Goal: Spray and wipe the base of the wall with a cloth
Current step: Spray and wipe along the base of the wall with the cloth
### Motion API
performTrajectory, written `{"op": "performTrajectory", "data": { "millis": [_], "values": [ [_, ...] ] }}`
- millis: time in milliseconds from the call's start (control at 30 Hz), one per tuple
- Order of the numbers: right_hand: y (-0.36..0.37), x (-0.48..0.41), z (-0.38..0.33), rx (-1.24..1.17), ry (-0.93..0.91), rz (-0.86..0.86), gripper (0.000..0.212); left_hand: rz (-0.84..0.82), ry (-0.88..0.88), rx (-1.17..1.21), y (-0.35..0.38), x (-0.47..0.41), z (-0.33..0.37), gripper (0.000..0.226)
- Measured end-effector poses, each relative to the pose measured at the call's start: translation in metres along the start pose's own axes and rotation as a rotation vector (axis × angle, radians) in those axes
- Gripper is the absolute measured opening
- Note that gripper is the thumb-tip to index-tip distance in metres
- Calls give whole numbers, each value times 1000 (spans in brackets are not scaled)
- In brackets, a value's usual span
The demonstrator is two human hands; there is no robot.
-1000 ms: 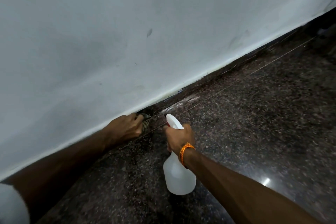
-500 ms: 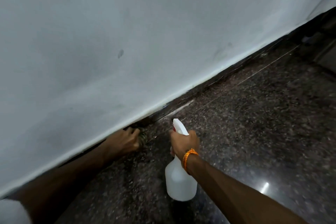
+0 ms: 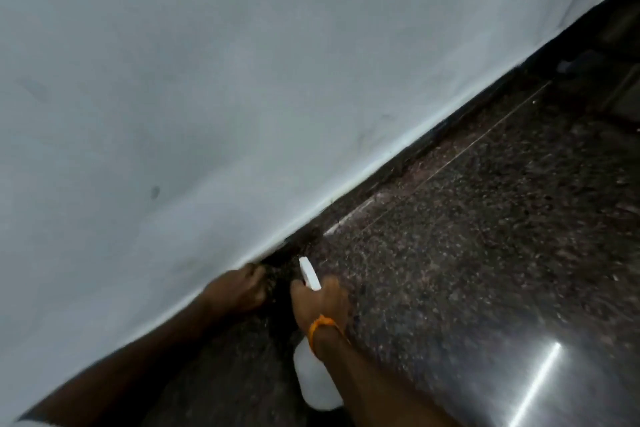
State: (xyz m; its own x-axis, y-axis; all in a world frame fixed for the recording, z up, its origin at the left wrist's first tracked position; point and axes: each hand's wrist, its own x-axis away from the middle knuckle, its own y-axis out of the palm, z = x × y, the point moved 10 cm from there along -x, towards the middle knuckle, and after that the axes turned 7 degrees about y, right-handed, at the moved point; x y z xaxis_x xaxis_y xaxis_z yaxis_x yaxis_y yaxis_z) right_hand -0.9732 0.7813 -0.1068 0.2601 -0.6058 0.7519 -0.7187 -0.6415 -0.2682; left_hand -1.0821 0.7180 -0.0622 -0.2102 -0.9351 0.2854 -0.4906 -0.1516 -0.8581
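A white wall (image 3: 173, 80) fills the left, and its dark base (image 3: 381, 172) runs diagonally beside a speckled floor (image 3: 485, 253). The likely risks are these: the base could be missed if the left hand (image 3: 239, 291) is slid along unwatched, and the spray could be wasted on that hand's knuckles, since the nozzle is pointed just beside them. The left hand is pressed low against the base with its fingers curled under. Whether the cloth is pinched there cannot be told through the blur. To its right, the right hand (image 3: 320, 302), with an orange band (image 3: 320, 324) on the wrist, is wrapped round the neck of the white bottle (image 3: 315, 381).
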Motion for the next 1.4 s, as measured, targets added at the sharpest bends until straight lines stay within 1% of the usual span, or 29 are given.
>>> {"op": "performTrajectory", "data": {
  "millis": [33, 100, 200, 267, 300, 367, 433, 500, 600, 667, 734, 767, 834, 867, 900, 967, 1000, 1067, 1100, 1134, 1200, 1267, 1367, 1400],
  "values": [
    [-2, 3, 2, 5, 16, 2, 44, -15, -18, 18, -3, 6, -3, 31],
    [-1, 4, 2, -14, 41, -12, 45, 7, -47, 17, -9, 15, -10, 31],
    [8, 1, 3, -44, 47, -66, 40, 21, -32, -7, -9, 14, -11, 31],
    [4, -6, 1, -41, 22, -41, 30, 29, 0, -27, -8, 5, -8, 32],
    [2, -11, 1, -35, 14, -36, 30, 23, 5, -41, -8, 1, -8, 32],
    [-6, -18, -1, -40, 20, -5, 42, -12, 29, -46, -4, -5, -10, 34],
    [-11, -23, 1, -82, 26, 11, 45, -73, 76, -73, 3, -10, -5, 30],
    [-20, -21, 1, -123, 20, 42, 36, -136, 106, -133, 15, -23, -1, 26],
    [-42, -21, 3, -177, 35, 85, 21, -79, 75, -104, -1, -67, -4, 27],
    [-55, -28, 7, -205, 53, 148, 24, -72, 55, -101, -7, -103, -5, 25],
    [-59, -32, 5, -217, 58, 168, 21, -86, 37, -5, -9, -118, -6, 23],
    [-58, -33, 1, -223, 48, 175, 24, -80, 46, 5, -8, -118, -7, 20],
    [-52, -35, -9, -206, 30, 180, 50, -47, 68, -75, 0, -107, -5, 13],
    [-52, -29, -18, -181, 25, 170, 57, -44, 68, -53, 5, -98, -5, 16],
    [-51, -23, -23, -166, 34, 168, 54, -74, 65, -18, 14, -87, -2, 21],
    [-54, -12, -35, -152, 32, 182, 39, -124, 41, 50, 32, -63, 4, 28],
    [-56, -11, -38, -142, 21, 187, 36, -127, 50, 54, 38, -58, 8, 30],
    [-54, -15, -42, -83, -9, 206, 45, -109, 53, 33, 36, -61, 2, 28],
    [-52, -19, -45, -43, -31, 214, 52, -75, 51, 16, 25, -72, -3, 24],
    [-49, -26, -43, -22, -43, 208, 55, -17, 43, -5, 10, -85, -9, 19],
    [-51, -31, -47, -27, -74, 206, 45, 76, -3, -3, -17, -107, -25, 11],
    [-62, -35, -47, -77, -76, 228, 47, 87, 22, -13, -25, -112, -25, 16],
    [-75, -35, -44, -105, -47, 200, 55, 104, 80, -50, -4, -84, -8, 29],
    [-76, -38, -42, -109, -45, 186, 58, 85, 105, -58, 11, -73, 0, 29]
  ]
}}
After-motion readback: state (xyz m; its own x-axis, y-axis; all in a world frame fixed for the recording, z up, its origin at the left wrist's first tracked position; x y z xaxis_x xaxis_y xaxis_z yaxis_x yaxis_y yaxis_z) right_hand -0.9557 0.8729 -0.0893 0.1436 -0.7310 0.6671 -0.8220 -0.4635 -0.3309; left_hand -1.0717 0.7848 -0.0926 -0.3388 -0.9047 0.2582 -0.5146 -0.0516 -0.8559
